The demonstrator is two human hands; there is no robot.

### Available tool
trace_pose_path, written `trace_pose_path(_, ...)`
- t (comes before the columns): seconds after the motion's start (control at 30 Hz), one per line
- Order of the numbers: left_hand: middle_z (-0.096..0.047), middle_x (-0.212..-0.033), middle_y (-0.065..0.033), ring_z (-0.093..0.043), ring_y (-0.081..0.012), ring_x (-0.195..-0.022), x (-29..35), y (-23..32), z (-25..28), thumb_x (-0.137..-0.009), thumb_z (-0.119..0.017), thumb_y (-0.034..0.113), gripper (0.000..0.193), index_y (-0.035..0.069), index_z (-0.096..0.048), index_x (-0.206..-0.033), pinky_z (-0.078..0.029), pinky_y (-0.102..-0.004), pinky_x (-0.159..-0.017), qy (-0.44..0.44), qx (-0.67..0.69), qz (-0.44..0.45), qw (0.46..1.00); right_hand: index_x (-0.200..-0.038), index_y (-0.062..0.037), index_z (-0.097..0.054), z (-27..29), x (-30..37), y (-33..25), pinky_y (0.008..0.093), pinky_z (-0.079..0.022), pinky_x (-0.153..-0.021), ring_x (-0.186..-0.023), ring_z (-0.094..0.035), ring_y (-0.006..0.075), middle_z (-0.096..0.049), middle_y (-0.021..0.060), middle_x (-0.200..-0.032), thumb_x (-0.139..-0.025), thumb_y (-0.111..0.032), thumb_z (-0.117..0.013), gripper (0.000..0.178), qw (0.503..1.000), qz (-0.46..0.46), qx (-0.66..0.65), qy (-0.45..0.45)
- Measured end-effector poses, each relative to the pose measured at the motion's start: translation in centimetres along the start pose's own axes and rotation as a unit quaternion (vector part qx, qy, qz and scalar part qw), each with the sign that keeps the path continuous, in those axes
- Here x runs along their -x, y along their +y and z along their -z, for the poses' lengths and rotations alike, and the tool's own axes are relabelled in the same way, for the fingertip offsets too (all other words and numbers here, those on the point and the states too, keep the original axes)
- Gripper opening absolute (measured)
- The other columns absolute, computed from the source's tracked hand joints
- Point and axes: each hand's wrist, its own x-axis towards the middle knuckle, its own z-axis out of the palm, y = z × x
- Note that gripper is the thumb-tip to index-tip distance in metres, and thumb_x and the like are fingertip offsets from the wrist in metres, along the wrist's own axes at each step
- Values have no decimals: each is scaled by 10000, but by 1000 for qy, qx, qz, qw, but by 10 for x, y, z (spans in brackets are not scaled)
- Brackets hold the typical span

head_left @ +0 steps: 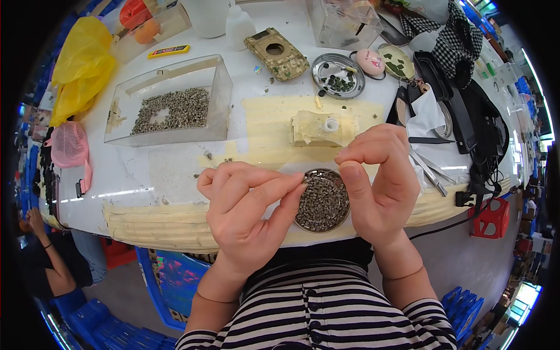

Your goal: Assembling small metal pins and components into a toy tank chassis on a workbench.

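Over a round dish (322, 230) filled with small grey metal parts (322, 200), both of my hands are raised. My left hand (248, 213), at the dish's left edge, pinches a tiny metal piece (304, 179) between thumb and fingertips. On the right side, my right hand (382, 186) has its thumb and index finger drawn together; what lies between them, if anything, is too small to make out. Just beyond the hands stands a tape-wrapped block (309, 131) with a white round nozzle-like piece (331, 125) on top.
A clear box (226, 111) of similar parts stands at left. Farther back lie a camouflage-patterned case (286, 61) and a round tin (359, 87) with dark green pieces. Tweezers (429, 169) and black straps (461, 116) lie at right. A person's arm (55, 262) shows at far left.
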Motion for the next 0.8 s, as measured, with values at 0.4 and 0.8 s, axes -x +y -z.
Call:
trace_pose_path(0.4, -671, -837, 44, -562, -148, -781, 0, 0, 1, -675, -835, 26, 270, 117, -777, -923, -287, -325, -777, 0, 12, -2, 1000, -828, -46, -668, 0, 2, 2, 333, -437, -759, -817, -547, 242, -654, 46, -813, -826, -82, -766, 104, 1000, -21, -18, 6)
trace_pose_path(0.8, -678, -828, 35, -567, -150, -769, 0, 0, -1, -685, -830, 13, 269, 107, -769, -930, -298, -317, -787, 17, 14, -12, 1000, -863, -85, -707, 5, -13, 10, 328, -411, -759, -838, -534, 227, -641, 26, -837, -767, -116, -819, 151, 968, 85, 218, 94)
